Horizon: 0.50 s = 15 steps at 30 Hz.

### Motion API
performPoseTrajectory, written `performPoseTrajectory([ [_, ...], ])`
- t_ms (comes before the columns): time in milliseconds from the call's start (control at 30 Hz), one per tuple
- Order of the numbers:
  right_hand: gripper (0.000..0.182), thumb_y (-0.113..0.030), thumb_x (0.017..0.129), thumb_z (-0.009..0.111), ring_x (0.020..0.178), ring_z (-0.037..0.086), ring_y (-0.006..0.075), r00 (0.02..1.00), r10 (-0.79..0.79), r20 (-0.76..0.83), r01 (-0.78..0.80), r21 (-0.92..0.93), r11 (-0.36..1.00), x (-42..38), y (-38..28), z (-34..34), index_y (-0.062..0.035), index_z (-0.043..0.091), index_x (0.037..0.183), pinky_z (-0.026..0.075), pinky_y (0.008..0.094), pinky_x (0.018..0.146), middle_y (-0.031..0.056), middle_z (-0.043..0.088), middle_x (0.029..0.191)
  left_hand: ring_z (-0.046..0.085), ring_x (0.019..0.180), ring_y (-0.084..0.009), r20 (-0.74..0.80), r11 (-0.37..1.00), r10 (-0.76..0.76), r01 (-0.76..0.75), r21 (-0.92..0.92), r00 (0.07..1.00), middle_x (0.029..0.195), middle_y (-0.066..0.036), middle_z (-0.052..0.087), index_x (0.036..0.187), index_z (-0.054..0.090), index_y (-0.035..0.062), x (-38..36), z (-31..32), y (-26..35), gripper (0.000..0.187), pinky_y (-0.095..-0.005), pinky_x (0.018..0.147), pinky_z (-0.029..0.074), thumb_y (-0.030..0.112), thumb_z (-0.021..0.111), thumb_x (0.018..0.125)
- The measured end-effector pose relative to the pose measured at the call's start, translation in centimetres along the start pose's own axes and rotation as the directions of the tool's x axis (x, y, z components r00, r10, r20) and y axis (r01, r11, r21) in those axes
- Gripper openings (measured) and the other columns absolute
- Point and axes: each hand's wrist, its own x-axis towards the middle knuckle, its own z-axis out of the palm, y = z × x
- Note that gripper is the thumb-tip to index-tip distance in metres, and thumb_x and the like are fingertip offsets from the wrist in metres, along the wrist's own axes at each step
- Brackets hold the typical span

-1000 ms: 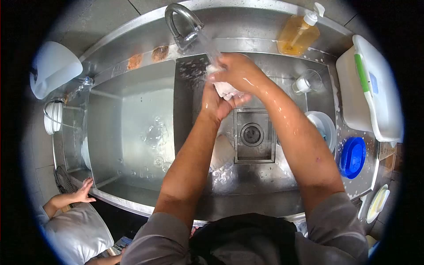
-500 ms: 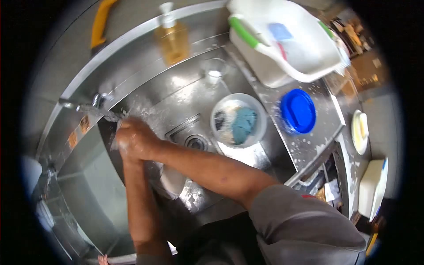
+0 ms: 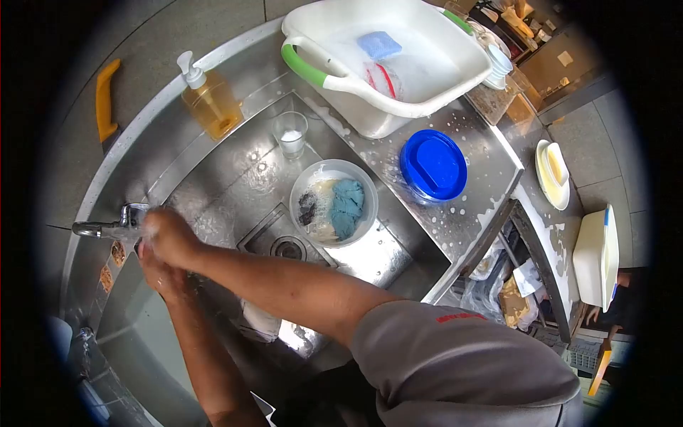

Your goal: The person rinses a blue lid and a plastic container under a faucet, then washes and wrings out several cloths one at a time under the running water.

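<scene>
My right hand [image 3: 169, 238] and my left hand [image 3: 161, 279] are pressed together at the far left, right beside the steel tap [image 3: 107, 229] over the sink [image 3: 235, 171]. Both are closed around each other, and the white cloth they held a moment ago is hidden between them. A white object [image 3: 260, 320] lies on the sink floor below my right forearm. The square drain [image 3: 288, 248] sits just right of my hands.
In the sink stand a white bowl [image 3: 307, 183] holding a blue rag [image 3: 348, 206] and a glass [image 3: 290, 134]. An amber soap bottle [image 3: 210, 99], blue lid [image 3: 432, 165] and white basin [image 3: 334, 78] with a sponge [image 3: 378, 44] line the rim. Another person's hand [image 3: 594, 313] shows at right.
The view has swung right, so my hands and the tap now sit at the far left. The hands stay clasped under the tap; the white cloth no longer shows.
</scene>
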Motion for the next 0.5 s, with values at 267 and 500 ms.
performPoseTrajectory([
  [267, 0.023, -0.018, 0.086, 0.057, 0.100, 0.058, 0.0362, 0.941, 0.306, -0.141, -0.257, 0.287, 0.923, -2.2, 0.2, -0.1, -0.0045, 0.061, 0.104, 0.047, 0.0456, 0.086, 0.0167, 0.061, 0.107, 0.063, 0.095, -0.0174, -0.122, 0.709, 0.168, -0.034, 0.705, 0.978, 0.107, -0.011, 0.063, 0.117, 0.053, 0.0021, -3.3, 7.8, 3.2, 0.027, -0.0316, 0.083, 0.053, 0.001, 0.058, 0.091],
  [500, 0.004, -0.004, 0.076, 0.056, 0.078, 0.053, 0.0306, 0.875, -0.267, -0.403, 0.232, -0.135, 0.963, -5.8, -1.1, 1.8, -0.0074, 0.058, 0.077, 0.043, 0.0412, 0.071, 0.0115, 0.055, 0.081, 0.062, 0.092, -0.0136, -0.122, 0.957, 0.044, -0.006, 0.290, 0.992, 0.095, -0.007, 0.065, 0.097, 0.057, 0.0050, -5.7, 8.7, -1.0, 0.009, -0.0300, 0.083, 0.052, 0.013, 0.057, 0.095],
])
